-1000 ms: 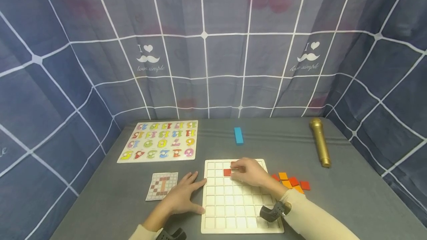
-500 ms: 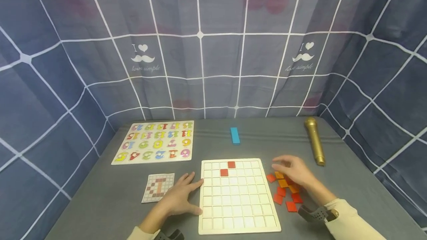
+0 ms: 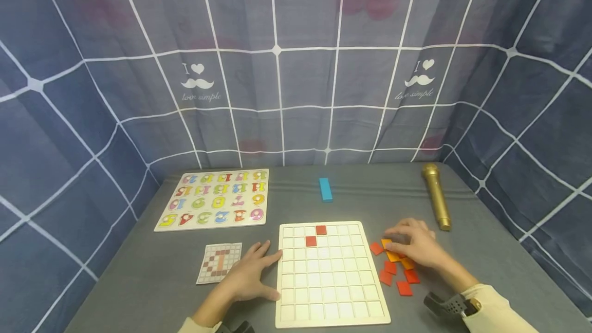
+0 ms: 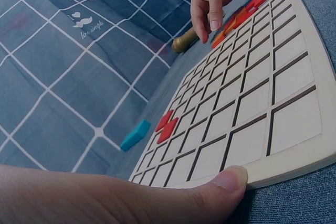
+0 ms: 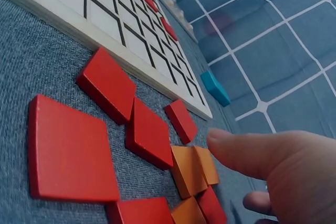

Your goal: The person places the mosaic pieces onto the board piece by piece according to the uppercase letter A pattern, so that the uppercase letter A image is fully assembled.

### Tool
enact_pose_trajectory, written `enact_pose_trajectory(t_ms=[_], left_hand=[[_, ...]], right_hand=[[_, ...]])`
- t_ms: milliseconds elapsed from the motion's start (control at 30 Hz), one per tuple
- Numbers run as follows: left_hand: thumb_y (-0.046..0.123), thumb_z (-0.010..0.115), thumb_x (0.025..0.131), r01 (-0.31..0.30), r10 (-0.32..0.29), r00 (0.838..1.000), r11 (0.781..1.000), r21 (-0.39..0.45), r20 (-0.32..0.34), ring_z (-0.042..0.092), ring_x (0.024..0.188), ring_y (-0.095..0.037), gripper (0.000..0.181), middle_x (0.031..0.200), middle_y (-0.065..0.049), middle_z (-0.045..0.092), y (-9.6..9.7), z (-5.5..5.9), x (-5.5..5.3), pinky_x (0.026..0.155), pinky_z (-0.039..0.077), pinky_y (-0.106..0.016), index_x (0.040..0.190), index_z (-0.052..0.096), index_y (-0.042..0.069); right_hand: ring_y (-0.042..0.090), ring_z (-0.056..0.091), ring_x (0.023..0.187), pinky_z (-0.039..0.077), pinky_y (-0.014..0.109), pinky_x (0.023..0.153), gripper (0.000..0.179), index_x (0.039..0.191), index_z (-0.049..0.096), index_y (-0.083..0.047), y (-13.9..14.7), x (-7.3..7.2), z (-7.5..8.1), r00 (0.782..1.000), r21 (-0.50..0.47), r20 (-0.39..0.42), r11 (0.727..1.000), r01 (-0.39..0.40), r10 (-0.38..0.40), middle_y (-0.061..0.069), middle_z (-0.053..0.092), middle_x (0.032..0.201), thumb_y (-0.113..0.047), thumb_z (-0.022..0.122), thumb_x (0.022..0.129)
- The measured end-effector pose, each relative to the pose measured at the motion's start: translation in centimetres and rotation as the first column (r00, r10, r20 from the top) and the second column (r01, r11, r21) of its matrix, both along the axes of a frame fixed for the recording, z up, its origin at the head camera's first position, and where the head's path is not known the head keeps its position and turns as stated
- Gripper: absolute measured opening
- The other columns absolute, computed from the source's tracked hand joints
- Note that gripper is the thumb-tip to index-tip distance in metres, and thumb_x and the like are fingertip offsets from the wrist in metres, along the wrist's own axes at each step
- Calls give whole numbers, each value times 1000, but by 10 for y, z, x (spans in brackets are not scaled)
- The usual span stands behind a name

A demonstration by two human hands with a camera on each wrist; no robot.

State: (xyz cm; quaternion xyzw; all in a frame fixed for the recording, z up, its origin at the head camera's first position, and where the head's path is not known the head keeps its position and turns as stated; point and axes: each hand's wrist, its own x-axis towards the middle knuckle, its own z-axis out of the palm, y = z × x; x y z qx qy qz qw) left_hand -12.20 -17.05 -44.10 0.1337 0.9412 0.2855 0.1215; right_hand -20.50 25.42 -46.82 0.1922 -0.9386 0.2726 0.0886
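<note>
A pale wooden grid board (image 3: 333,271) lies in the middle of the head view, with two red tiles (image 3: 316,235) set diagonally in its far rows. My left hand (image 3: 250,274) rests along the board's left side with fingers spread; in the left wrist view its thumb (image 4: 210,195) lies against the board's edge. To the right of the board is a loose pile of red tiles (image 3: 404,288) and orange tiles (image 3: 393,257). Over the far side of this pile hovers my right hand (image 3: 418,243), thumb and fingers apart. The right wrist view puts its thumb (image 5: 247,148) close above the orange tiles.
Left of my left hand lies a small pattern card (image 3: 219,263) printed with a grid. Behind it is a number puzzle board (image 3: 215,199). A blue block (image 3: 326,190) sits beyond the grid board, and a gold microphone (image 3: 437,197) at the back right. A grid-patterned curtain (image 3: 305,76) encloses the table.
My right hand has gone from the board's far rows to the tile pile on the right, uncovering the two red tiles. My left hand has stayed at the board's left edge.
</note>
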Motion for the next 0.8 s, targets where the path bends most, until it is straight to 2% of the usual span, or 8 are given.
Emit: enact_pose_trajectory(t_ms=[67,167,400,600,800], left_hand=[[40,89,62,-2,2,1000,1000,1,2,23,146,-51,93,159,-23,30,1,0,0,99,26,-82,144,52,16],[41,89,62,-6,6,1000,1000,-2,0,23,147,-50,94,159,-22,31,1,0,0,100,26,-81,144,52,16],[41,90,61,-12,12,1000,1000,3,-6,23,147,-50,94,159,-21,32,1,-1,1,100,26,-81,143,52,17],[40,90,61,-13,13,1000,1000,3,-15,22,147,-50,94,159,-22,31,0,-2,1,100,25,-82,143,52,17],[40,89,62,-1,1,1000,1000,18,-6,22,147,-51,93,159,-22,30,0,-3,1,99,23,-83,144,51,17]], right_hand=[[33,48,105,26,46,77,29,103,77,-24,-2,0,0,1000,-2,7,1000,-31,31,5,61,107,-37,81,77],[30,46,105,26,46,79,30,104,76,-27,-4,0,0,997,1,35,998,-63,62,2,60,106,-40,80,77],[20,45,101,28,41,82,31,102,76,-30,-7,-1,-5,996,32,69,998,-62,59,-5,60,100,-43,81,75],[20,46,100,29,42,80,29,99,76,-32,-8,-2,-5,994,17,74,997,-80,78,-7,59,99,-43,83,73],[15,44,96,26,36,76,30,101,75,-32,-8,-2,-7,992,17,80,995,-102,100,-10,58,96,-44,82,75]])
